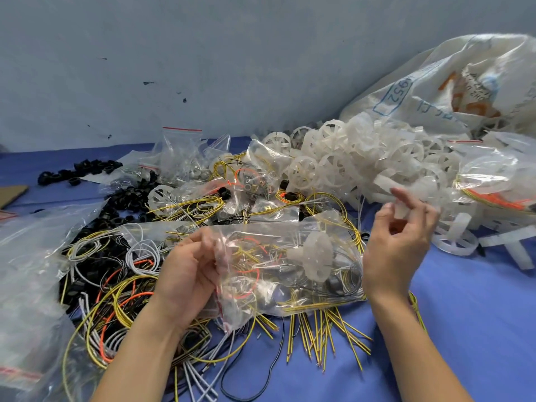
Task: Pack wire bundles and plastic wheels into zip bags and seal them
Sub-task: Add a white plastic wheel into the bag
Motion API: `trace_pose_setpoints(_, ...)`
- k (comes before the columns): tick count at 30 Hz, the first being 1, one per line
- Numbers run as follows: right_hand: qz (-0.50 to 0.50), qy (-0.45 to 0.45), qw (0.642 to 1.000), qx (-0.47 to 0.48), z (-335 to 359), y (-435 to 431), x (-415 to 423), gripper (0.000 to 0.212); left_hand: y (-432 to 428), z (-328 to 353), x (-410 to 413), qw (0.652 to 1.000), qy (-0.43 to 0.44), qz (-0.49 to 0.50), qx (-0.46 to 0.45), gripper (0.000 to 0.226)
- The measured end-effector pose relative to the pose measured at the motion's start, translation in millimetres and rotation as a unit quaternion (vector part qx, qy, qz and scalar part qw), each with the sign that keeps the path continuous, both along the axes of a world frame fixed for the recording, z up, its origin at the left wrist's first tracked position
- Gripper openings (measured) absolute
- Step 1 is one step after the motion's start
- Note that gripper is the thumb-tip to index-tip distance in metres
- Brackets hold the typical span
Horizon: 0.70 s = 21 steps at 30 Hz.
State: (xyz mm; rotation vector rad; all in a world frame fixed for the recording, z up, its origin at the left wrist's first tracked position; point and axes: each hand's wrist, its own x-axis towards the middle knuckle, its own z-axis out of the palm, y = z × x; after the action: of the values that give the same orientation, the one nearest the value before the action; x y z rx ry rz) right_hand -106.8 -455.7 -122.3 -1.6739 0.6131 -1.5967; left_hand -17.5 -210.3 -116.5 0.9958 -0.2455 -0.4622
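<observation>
My left hand (188, 274) grips the red-striped mouth of a clear zip bag (278, 288) lying across the wire heap. Inside the bag are yellow, orange and grey wires and a white plastic wheel (317, 256). My right hand (397, 242) is raised just right of the bag, at the edge of the pile of white plastic wheels (362, 163). Its fingers are curled and pinch a small white plastic piece (403, 212), which is blurred. Loose wire bundles (116, 291) in yellow, orange and grey spread under and left of the bag.
A large white woven sack (464, 88) lies at the back right behind the wheels. Black plastic rings (78, 169) sit at the back left. Clear zip bags (29, 256) lie at the left, more stand at the back (179, 149). Blue cloth (464, 329) covers the table.
</observation>
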Motion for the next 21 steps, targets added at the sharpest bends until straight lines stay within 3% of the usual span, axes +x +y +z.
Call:
trace_pose_setpoints(4,0.155,0.005,0.987,-0.051,6,30,-1,0.023,13,12,4,0.991,-0.089,0.078,-0.056,0.028)
trace_pose_setpoints(6,0.191,0.01,0.976,-0.103,7,44,1,0.022,13,15,-1,0.968,-0.19,0.157,0.04,0.029)
trace_pose_setpoints(7,0.205,0.013,0.968,-0.143,6,52,1,0.022,10,15,-5,0.937,-0.255,0.209,0.113,0.027)
trace_pose_setpoints(9,0.24,0.026,0.945,-0.22,-1,67,3,0.02,1,12,-14,0.843,-0.383,0.278,0.256,0.024)
trace_pose_setpoints(11,0.272,0.047,0.926,-0.257,-7,78,4,0.016,-8,8,-20,0.763,-0.472,0.282,0.341,0.025)
trace_pose_setpoints(12,0.278,0.056,0.921,-0.267,-10,81,4,0.016,-12,5,-21,0.742,-0.497,0.269,0.36,0.029)
trace_pose_setpoints(16,0.277,0.05,0.908,-0.312,-13,90,4,0.02,-18,-6,-20,0.716,-0.527,0.227,0.398,0.034)
trace_pose_setpoints(21,0.292,0.043,0.909,-0.296,-14,93,4,0.019,-17,-8,-17,0.701,-0.541,0.245,0.394,0.026)
